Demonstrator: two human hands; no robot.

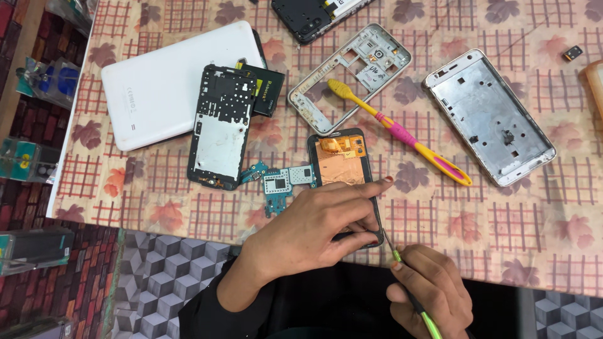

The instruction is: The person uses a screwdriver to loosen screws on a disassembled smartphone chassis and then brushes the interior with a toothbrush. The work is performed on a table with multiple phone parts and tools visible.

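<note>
Two bare hands work at the near edge of a counter (188, 216) covered with a leaf-and-check patterned cloth. At far left lies a white tablet back cover (163, 81); just right of it a black phone mid-frame (221, 125) lies lengthwise, partly over a small black battery (267, 88). A blue-green circuit board (279, 182) sits between that frame and the opened phone screen assembly (342, 163), whose copper-coloured inner face points up. The left hand (314, 226) lies across the near end of this assembly, its grip closed on the near edge, thumb and fingers pinning it flat to the counter. Beyond it, a silver mid-frame (352, 72) carries the head of a yellow-and-pink toothbrush (402, 132), which runs diagonally to the right. The right hand (427, 295) is closed pen-fashion around a thin green-handled pry tool (408, 292), whose metal tip meets the near right corner of the assembly. A silver phone chassis (490, 116) lies well apart at right, a small dark component (572, 53) beyond it.

Judged step: prying or picking at the assembly's corner seam. The next move would seem to call for a shallow tip angle, light leverage and steady downward pressure from the left hand.
</note>
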